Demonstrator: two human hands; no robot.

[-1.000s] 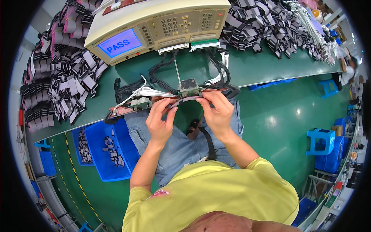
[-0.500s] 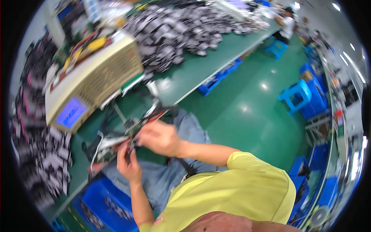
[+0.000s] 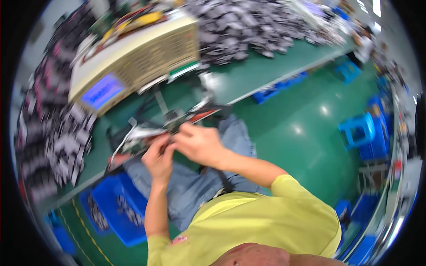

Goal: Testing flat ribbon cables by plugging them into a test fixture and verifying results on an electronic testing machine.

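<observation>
A wide camera sits on the person's head (image 3: 255, 256) — it looks down past the yellow shirt (image 3: 253, 217) to the left hand (image 3: 158, 158) and right hand (image 3: 198, 143), quite near — with the green table (image 3: 239, 80) beyond.

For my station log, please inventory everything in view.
bench: one, green, across
instrument: one, beige, on bench
screen: one, blue, instrument's front
cable pieces: many, grey-black, heaped left and upper middle
wired fixture: one, reddish, bench's near edge
bins: 2+, blue, lower left
stools: 2+, blue, right
floor: one, green, right
co-worker: one, white top, far right
clutter: uncountable, mixed, blurred right rim
shirt: one, yellow, lower centre
jeans: one, blue, centre
left grip: one, bare, at fixture
right grip: one, bare, beside left
</observation>
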